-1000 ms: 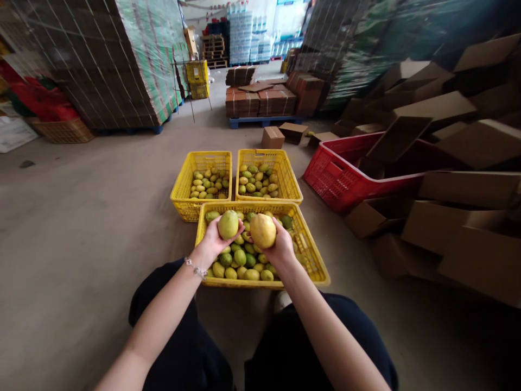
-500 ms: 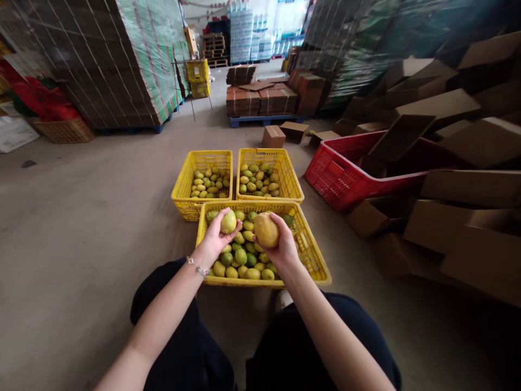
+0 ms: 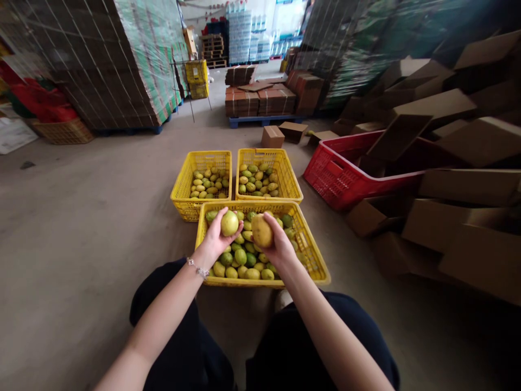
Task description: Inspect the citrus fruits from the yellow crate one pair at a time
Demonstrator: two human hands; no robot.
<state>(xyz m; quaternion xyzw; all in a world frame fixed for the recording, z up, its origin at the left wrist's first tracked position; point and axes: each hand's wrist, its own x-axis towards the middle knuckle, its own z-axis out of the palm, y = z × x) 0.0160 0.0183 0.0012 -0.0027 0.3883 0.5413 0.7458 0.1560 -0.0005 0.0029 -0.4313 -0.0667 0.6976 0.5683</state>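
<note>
My left hand (image 3: 217,233) is closed round a smooth, roundish yellow-green fruit (image 3: 229,223). In my right hand (image 3: 280,239) is a larger, oval yellow fruit (image 3: 262,231) with faint brown marks, perhaps a mango. Both hands are above the front yellow crate (image 3: 315,266), the two fruits a short gap apart. Beneath them lie many loose green and yellow fruits (image 3: 240,257), partly hidden by my hands. Behind stand two more yellow crates, the left one (image 3: 179,187) and the right one (image 3: 295,187), each with similar fruits in the bottom.
To the right, a red crate (image 3: 337,184) holds cardboard, beside a heap of cardboard boxes (image 3: 459,217). A small carton (image 3: 272,137) sits on the floor beyond the crates. Flattened cardboard (image 3: 260,101) is stacked on a blue pallet (image 3: 260,120). Wrapped pallet stacks (image 3: 122,60) flank the space.
The yellow fruit has turned in my right hand, tilting more upright and shifting slightly left. The left-hand fruit is turned a little and shows more of its face. The crates stay put.
</note>
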